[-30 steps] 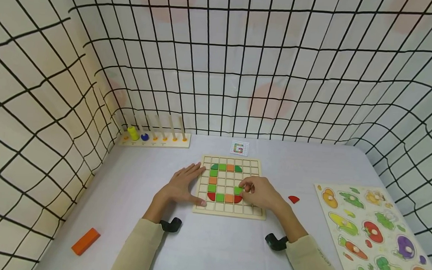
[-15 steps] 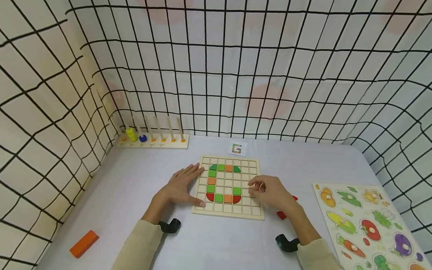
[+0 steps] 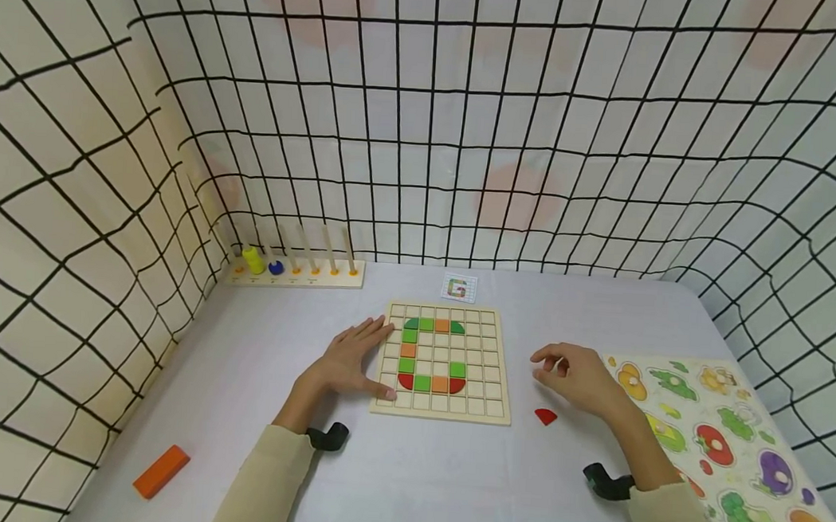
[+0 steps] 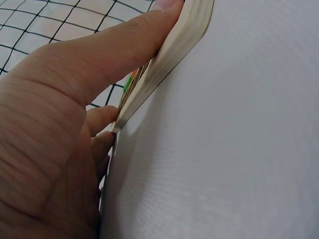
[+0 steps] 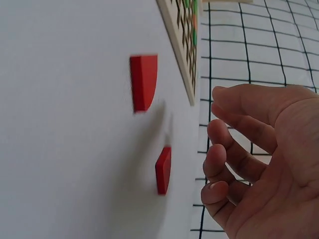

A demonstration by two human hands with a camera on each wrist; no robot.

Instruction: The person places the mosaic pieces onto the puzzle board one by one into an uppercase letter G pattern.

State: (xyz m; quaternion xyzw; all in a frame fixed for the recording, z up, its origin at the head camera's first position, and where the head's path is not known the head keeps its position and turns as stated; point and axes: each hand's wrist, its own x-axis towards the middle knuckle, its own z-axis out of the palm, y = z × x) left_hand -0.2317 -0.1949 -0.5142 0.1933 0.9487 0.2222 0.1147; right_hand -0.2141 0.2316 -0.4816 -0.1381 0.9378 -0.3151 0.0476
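A wooden grid board (image 3: 484, 405) lies mid-table with green, orange and red tiles (image 3: 422, 383) laid in a G shape. My left hand (image 3: 354, 359) lies flat on the table against the board's left edge. In the left wrist view its thumb (image 4: 124, 45) presses along the board's rim (image 4: 184, 40). My right hand (image 3: 568, 372) hovers right of the board, fingers loosely curled and holding nothing. A red quarter-round tile (image 3: 545, 416) lies on the table just below it. The right wrist view shows two red tiles (image 5: 143, 82) (image 5: 163, 169) near the fingers (image 5: 229, 149).
A small pattern card (image 3: 459, 288) lies behind the board. A peg stacker (image 3: 295, 272) stands at the back left and an orange block (image 3: 162, 470) at the front left. A vegetable puzzle (image 3: 730, 448) fills the right side. Black mesh walls enclose the table.
My right hand has come off the board and moved right, empty, leaving a green tile in the grid. The left hand has stayed put.
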